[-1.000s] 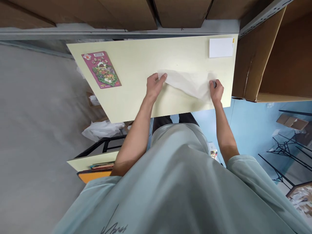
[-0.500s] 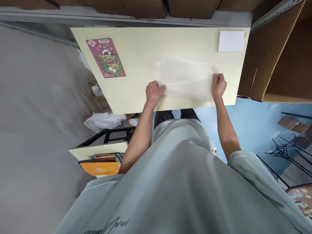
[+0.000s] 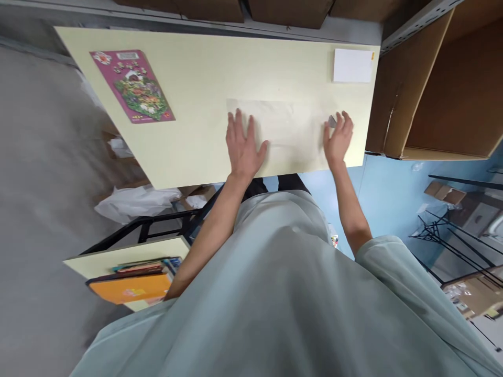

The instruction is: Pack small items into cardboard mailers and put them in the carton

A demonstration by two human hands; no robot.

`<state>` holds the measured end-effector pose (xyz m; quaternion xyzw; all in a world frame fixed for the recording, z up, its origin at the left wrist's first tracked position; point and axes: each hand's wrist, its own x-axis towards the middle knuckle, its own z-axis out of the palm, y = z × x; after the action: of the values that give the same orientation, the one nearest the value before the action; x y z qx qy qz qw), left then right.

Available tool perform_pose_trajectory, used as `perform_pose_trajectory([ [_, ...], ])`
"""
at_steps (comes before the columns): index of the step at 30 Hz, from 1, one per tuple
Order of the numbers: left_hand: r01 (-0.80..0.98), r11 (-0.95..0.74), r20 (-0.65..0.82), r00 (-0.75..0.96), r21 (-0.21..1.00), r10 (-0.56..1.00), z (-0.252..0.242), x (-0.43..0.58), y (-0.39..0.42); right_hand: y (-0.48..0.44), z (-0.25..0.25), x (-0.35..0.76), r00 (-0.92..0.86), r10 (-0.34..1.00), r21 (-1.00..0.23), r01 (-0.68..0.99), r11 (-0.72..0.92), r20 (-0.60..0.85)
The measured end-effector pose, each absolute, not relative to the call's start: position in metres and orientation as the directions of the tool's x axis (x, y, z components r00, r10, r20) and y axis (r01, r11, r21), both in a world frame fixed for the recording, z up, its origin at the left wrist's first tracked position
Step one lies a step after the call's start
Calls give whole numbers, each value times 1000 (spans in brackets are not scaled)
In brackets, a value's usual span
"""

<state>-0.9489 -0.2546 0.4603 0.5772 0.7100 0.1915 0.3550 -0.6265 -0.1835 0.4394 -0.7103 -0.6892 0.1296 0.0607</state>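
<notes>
A thin, see-through plastic sheet (image 3: 288, 123) lies flat on the pale yellow tabletop (image 3: 204, 68). My left hand (image 3: 244, 149) rests on its left part, fingers spread and stretched out. At the sheet's right end, my right hand (image 3: 338, 139) is curled round a small grey piece (image 3: 332, 121) that shows between thumb and fingers. What this piece is, I cannot make out. A purple booklet (image 3: 135, 89) with a garden picture lies at the far left of the table, and a white rectangular pad or box (image 3: 352, 66) near the back right corner.
An open cardboard box (image 3: 396, 104) stands against the table's right side. Brown cartons (image 3: 291, 11) line the shelf behind. Lower left, a second board (image 3: 90, 262) carries several books, with an orange one (image 3: 129, 288) in front. A white plastic bag (image 3: 135, 204) sits below the table.
The sheet, held by both hands before, now lies flat. My left hand has let go of its corner and spread out on top. The view has shifted, so the table appears further left.
</notes>
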Motion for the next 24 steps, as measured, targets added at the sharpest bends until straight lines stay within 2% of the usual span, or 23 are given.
perform_pose_trajectory([
  [3,625,109,-251,143,773,957,448,-918,-235,-211,440,-671,-257,948,-251,946,207,-187],
  [6,598,100,-263,192,795,945,428,-908,-229,-226,437,-703,-379,869,-266,916,301,-319],
  [10,638,158,-299,119,754,947,412,-935,-242,-223,432,-690,-344,851,-255,932,258,-398],
  [16,681,242,-328,-4,691,945,419,-954,-253,-213,431,-664,-337,872,-281,928,243,-356],
  [24,663,170,-300,86,729,950,407,-898,-233,-200,412,-738,-343,891,-326,914,243,-298],
])
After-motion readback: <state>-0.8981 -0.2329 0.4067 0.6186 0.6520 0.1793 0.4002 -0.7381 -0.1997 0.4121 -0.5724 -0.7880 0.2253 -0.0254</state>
